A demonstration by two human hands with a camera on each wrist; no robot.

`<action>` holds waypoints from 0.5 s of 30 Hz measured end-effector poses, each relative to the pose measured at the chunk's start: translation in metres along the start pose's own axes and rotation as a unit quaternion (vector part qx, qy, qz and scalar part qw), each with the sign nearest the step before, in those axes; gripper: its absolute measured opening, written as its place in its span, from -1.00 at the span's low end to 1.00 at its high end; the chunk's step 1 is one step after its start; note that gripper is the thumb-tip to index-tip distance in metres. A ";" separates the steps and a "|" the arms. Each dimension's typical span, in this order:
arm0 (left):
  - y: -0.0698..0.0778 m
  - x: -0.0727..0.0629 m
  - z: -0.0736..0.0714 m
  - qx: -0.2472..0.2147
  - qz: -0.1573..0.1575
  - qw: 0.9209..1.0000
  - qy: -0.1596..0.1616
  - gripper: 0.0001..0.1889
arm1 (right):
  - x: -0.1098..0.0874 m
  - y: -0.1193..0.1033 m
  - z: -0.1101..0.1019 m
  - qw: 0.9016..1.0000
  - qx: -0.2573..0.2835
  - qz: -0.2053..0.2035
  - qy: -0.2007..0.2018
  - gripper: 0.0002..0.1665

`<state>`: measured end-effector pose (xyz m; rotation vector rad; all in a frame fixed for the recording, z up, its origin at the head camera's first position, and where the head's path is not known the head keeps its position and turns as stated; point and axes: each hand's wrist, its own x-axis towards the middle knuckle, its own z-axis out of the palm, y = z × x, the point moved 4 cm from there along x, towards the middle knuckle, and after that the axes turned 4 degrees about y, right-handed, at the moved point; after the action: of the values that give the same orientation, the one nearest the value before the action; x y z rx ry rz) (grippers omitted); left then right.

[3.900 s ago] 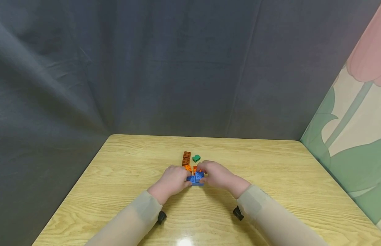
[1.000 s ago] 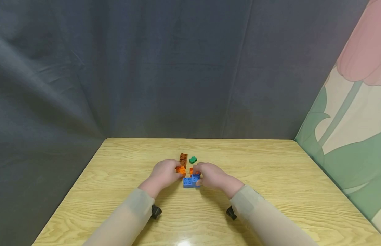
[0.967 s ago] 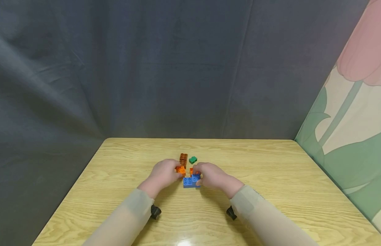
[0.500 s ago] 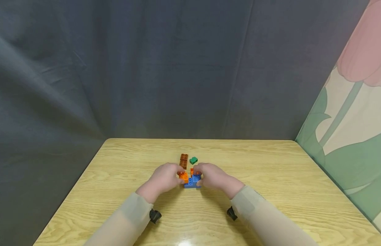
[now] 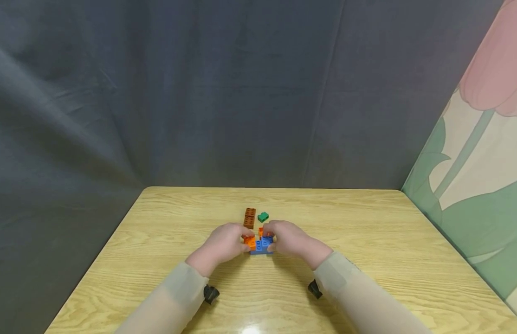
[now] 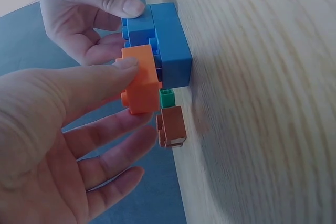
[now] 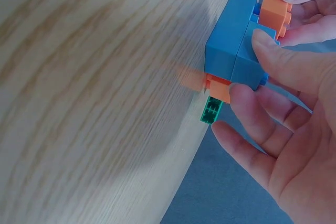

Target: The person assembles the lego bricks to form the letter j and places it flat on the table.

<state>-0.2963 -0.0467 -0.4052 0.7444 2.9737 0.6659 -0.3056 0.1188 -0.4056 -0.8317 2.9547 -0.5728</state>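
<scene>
My left hand (image 5: 222,242) pinches an orange toy building brick (image 6: 143,80) between thumb and fingers. It holds the brick at the left end of a long blue brick (image 6: 174,45), where blue studs show in a narrow gap beneath it. With thumb and fingers, my right hand (image 5: 291,240) grips a smaller blue brick (image 7: 247,59) that is seated on the long brick's right end. A second orange brick (image 7: 220,89) lies just behind the blue ones, partly hidden by the right fingers.
Two brown bricks (image 5: 249,218) lie end to end behind the blue pair, toward the back of the wooden table (image 5: 179,204). To their right is a small green brick (image 5: 263,217). A dark curtain (image 5: 242,93) hangs beyond the table's far edge.
The left hand has left the long blue brick, taken the orange brick from behind it and carried it forward and right over the blue brick's left end. The right hand keeps its grip.
</scene>
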 end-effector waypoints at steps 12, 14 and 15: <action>-0.004 0.004 0.005 0.008 0.006 1.000 0.001 -0.64 | -0.001 -0.001 -0.001 1.000 0.005 0.002 -0.002 -0.69; -0.004 0.004 0.005 0.009 0.007 1.000 0.002 -0.64 | -0.001 -0.001 -0.001 1.000 0.006 0.001 -0.002 -0.69; -0.004 0.004 0.005 0.009 0.007 1.000 0.003 -0.64 | -0.001 -0.001 -0.001 1.000 0.007 0.000 -0.001 -0.69</action>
<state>-0.3009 -0.0464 -0.4112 0.7679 2.9856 0.6448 -0.3043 0.1192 -0.4043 -0.8308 2.9452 -0.5903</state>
